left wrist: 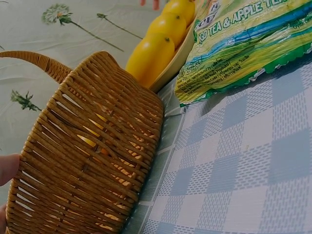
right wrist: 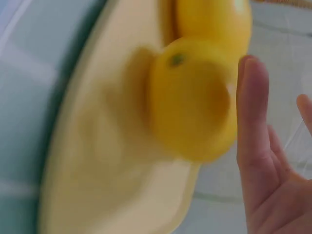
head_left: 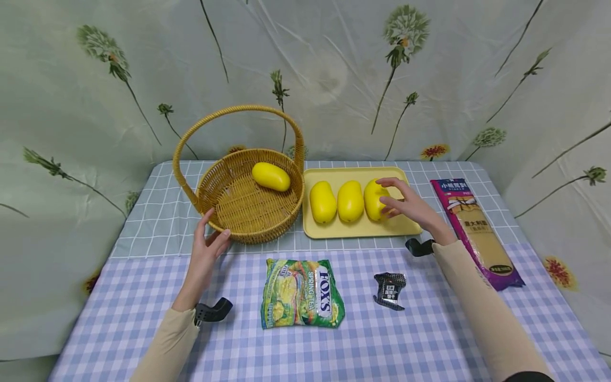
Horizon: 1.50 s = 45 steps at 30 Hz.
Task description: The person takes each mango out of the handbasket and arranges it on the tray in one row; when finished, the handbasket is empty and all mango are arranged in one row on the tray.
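Left hand [head_left: 205, 253], thumb and fingers spread, rests against the wicker basket [head_left: 238, 215], seemingly steadying it with one yellow fruit [head_left: 271, 176] inside. And over the tray [head_left: 396, 228], the right hand [head_left: 414, 207] has fingers spread at the rightmost fruit [head_left: 373, 199], likely to suit its plumpness, contact unclear!

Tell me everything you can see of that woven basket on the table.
The basket is round and golden-brown, woven in what looks like wicker, with narrow gaps in its wall and one tall, arched handle. It stands upright on the grey gridded cloth, just left of the pale yellow tray. One yellow fruit lies inside, towards the far right; much of the woven floor shows. The left hand touches its near-left side.
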{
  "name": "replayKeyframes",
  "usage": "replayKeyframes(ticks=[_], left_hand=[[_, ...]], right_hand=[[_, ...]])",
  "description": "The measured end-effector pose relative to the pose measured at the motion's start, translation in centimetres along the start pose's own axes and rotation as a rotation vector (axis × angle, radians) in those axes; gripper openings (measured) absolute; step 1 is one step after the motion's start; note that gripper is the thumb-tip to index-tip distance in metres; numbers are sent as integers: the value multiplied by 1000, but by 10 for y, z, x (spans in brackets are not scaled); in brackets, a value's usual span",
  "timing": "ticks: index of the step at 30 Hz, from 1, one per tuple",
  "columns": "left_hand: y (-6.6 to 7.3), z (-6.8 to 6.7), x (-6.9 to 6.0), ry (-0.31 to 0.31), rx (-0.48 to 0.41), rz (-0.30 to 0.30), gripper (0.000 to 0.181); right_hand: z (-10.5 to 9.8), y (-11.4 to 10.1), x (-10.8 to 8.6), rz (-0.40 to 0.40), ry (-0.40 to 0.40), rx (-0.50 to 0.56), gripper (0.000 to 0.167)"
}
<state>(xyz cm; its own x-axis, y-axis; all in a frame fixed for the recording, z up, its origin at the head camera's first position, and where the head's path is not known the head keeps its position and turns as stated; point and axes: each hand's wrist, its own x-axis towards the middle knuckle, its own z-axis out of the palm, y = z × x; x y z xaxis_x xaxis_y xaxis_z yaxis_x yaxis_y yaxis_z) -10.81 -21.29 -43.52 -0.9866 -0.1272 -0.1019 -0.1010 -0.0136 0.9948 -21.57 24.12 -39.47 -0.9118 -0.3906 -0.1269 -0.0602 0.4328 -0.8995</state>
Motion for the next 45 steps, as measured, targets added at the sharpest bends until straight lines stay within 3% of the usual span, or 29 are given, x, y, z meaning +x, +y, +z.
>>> replayKeyframes(ticks=[10,18,24,31,40,45], left_hand=[[0,0,2,-4,-10,4,69],[1,1,2,-7,-4,10,68],[1,1,2,-5,-10,6,68],[1,0,2,-13,-23,24,69],[1,-1,0,-8,-30,18,69],[1,-1,0,-6,-27,14,69]], right_hand=[[48,-60,39,-208,-111,75,43],[93,-98,81,-297,-222,23,44],[117,-119,108,-270,-252,50,47],[135,-128,134,-216,-212,52,47],[153,-129,146,-77,-219,3,53],[157,-131,151,-29,-277,-70,58]])
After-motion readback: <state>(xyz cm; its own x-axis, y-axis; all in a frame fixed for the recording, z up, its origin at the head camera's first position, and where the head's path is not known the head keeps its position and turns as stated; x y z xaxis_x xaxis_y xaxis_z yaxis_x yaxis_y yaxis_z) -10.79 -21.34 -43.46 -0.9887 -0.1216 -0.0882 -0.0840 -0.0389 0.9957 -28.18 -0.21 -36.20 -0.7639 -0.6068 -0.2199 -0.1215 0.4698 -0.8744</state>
